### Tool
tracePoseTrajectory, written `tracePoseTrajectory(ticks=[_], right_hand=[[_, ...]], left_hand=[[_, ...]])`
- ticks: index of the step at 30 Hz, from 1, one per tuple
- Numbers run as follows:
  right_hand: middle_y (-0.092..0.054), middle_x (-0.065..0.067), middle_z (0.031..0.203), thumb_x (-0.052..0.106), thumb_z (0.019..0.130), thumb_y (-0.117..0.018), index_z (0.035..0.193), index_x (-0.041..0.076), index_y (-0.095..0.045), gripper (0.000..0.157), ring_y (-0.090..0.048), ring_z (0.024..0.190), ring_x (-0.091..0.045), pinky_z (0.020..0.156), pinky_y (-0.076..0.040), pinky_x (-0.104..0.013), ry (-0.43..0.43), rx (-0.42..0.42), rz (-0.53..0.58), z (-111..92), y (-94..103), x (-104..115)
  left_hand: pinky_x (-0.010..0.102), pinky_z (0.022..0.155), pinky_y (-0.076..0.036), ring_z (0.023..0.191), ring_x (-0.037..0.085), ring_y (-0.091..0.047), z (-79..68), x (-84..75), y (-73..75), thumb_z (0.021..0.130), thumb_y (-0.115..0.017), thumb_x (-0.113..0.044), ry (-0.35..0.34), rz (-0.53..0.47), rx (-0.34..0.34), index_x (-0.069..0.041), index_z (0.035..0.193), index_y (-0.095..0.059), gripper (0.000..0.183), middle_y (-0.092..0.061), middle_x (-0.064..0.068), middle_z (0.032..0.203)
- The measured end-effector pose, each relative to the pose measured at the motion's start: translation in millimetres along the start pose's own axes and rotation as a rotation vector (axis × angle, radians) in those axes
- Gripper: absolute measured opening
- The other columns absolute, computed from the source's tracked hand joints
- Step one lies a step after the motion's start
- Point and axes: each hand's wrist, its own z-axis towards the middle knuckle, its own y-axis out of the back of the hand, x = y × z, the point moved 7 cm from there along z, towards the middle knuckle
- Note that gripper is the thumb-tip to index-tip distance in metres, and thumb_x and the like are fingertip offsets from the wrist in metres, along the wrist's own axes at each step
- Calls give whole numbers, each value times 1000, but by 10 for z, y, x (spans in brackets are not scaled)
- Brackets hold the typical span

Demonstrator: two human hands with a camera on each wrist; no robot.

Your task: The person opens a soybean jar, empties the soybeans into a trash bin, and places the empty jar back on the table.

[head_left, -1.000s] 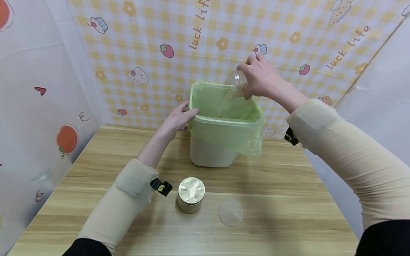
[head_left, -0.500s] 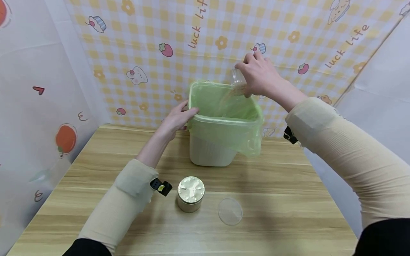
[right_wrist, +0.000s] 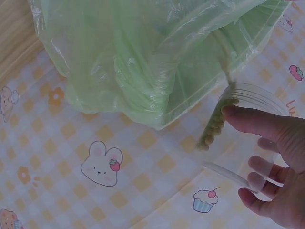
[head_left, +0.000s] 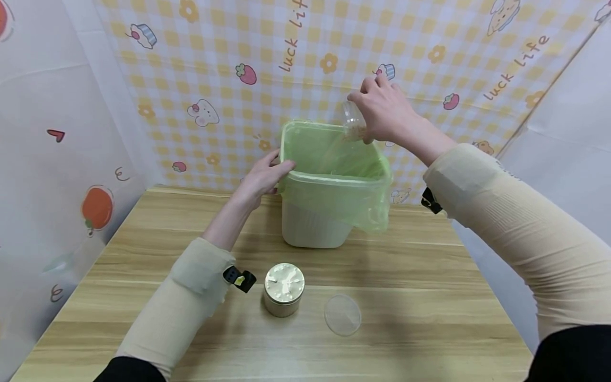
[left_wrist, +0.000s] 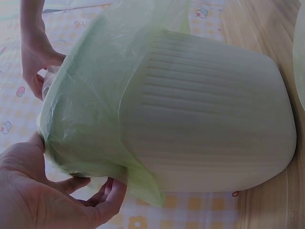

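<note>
My right hand point(head_left: 384, 114) grips a clear plastic jar point(head_left: 352, 115), tipped over the right back rim of a trash can point(head_left: 312, 225). In the right wrist view, small yellow-green beans point(right_wrist: 214, 126) lie along the jar's lower side, with the thumb over its wall. A blurred stream falls from its mouth into the can. A pale green bag point(head_left: 334, 193) lines the white, ribbed can and hangs over its rim. My left hand point(head_left: 262, 178) holds the can's left rim, thumb on top and fingers below the edge. The left wrist view shows this hand point(left_wrist: 71, 191) pinching rim and bag.
On the wooden table point(head_left: 406, 297), a metal tin point(head_left: 285, 286) with a shiny lid stands in front of the can. To its right a clear round lid point(head_left: 342, 315) lies flat. A patterned cloth point(head_left: 215, 63) hangs close behind the can.
Beans keep streaming out of the jar, and fewer show inside it. The right hand tips the jar slightly further. The left hand stays on the rim, while the head view shifts a little.
</note>
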Motion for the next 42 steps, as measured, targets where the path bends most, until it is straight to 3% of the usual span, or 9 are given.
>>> tracePoseTrajectory(ticks=[9,19,30,42], right_hand=[[-48,-26,137,15,66,-93,146,4,-50,92,-37,129,-49,96,-41,-60,7,8,-20,12,-8,3],[-48,-26,136,12,65,-92,146,4,-50,92,-37,128,-48,96,-41,-60,25,-8,-34,7,-10,12],[-48,-25,133,5,66,-90,145,4,-50,89,-37,125,-47,94,-41,-59,54,-45,-33,-6,-5,38],[-51,-28,135,-16,81,-60,138,3,-56,61,-42,126,-48,91,-46,-62,115,-152,-88,-26,20,115]], left_hand=[[50,102,-45,123,26,-50,13,6,5,97,-59,-36,5,4,1,-29,160,-37,66,-50,9,152],[40,89,-46,120,25,-50,5,3,5,97,-58,-36,-2,4,-9,-30,159,-39,65,-51,9,149],[47,97,-46,126,26,-49,7,16,1,97,-58,-37,0,7,-6,-30,160,-36,67,-49,8,153],[44,97,-45,126,27,-48,23,32,9,98,-58,-36,1,4,-7,-28,161,-33,68,-47,9,155]])
